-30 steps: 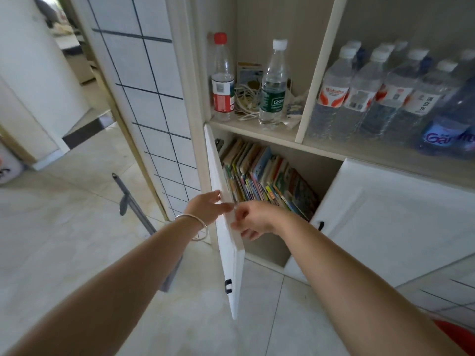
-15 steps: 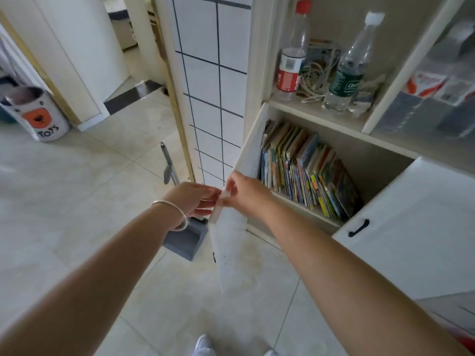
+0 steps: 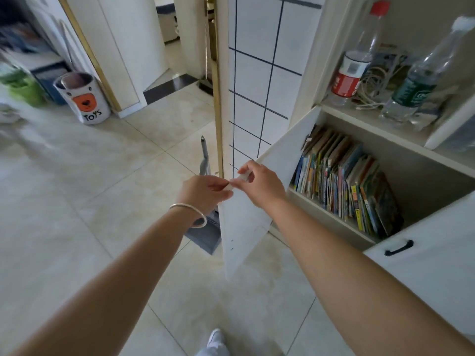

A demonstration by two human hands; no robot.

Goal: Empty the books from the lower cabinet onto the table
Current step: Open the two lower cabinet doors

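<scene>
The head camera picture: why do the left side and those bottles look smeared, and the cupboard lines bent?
Head view: the far left and the bottles are smeared, probably motion blur; the hands, left and right, on the cabinet door, and the books are fairly sharp. The wide-angle lens bows straight edges. Soft daylight, no harsh glare.

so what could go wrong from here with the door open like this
Both the left hand and the right hand hold the top edge of the open cabinet door; a swing further out might knock the grey dustpan standing behind it. The books lean rightward, so pulling some could let the rest topple.
</scene>
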